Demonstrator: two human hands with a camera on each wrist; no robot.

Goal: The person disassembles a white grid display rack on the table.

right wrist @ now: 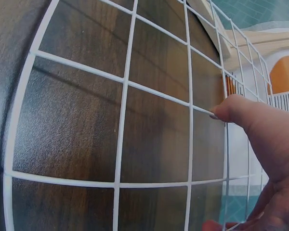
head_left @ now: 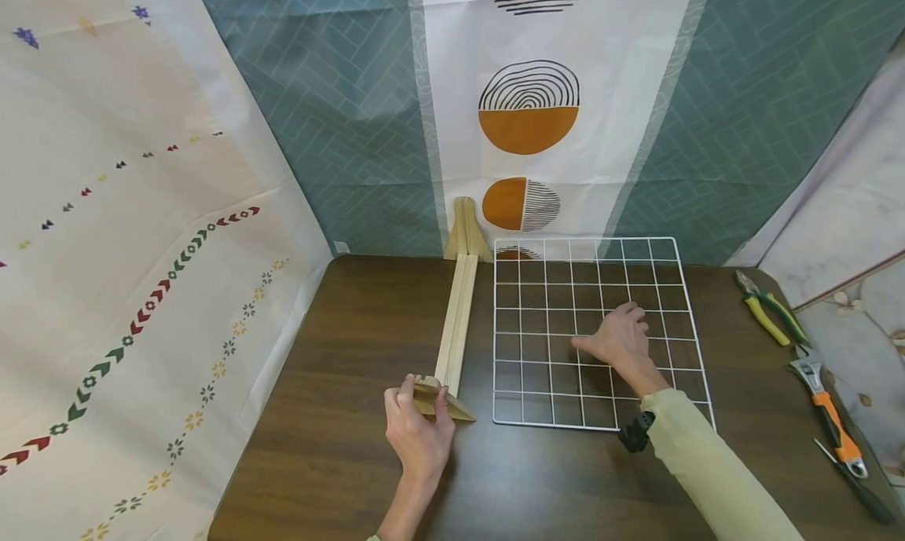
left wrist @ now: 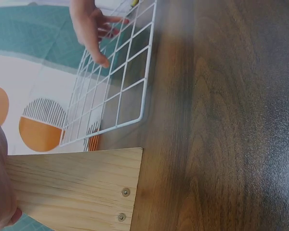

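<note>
A pale wooden stand (head_left: pixel 456 313) has a long grooved bar between two upright end pieces. My left hand (head_left: pixel 420 431) grips the near end piece (left wrist: pixel 77 185), where two screw heads show in the left wrist view. To the right is a white wire grid panel (head_left: pixel 537 321), its far edge overlapping the wall cloth in the head view. My right hand (head_left: pixel 618 341) is over the grid with thumb and fingers spread. The thumb (right wrist: pixel 238 108) touches a wire in the right wrist view, while the other fingers are partly cut off there.
On the brown table's (head_left: pixel 339 415) right side lie pliers (head_left: pixel 767 309) with yellow-green handles, an orange-handled adjustable wrench (head_left: pixel 830 419) and a dark-handled screwdriver (head_left: pixel 859 486). Patterned cloth (head_left: pixel 353 133) hangs behind the table, and a white cloth (head_left: pixel 141 250) borders its left side.
</note>
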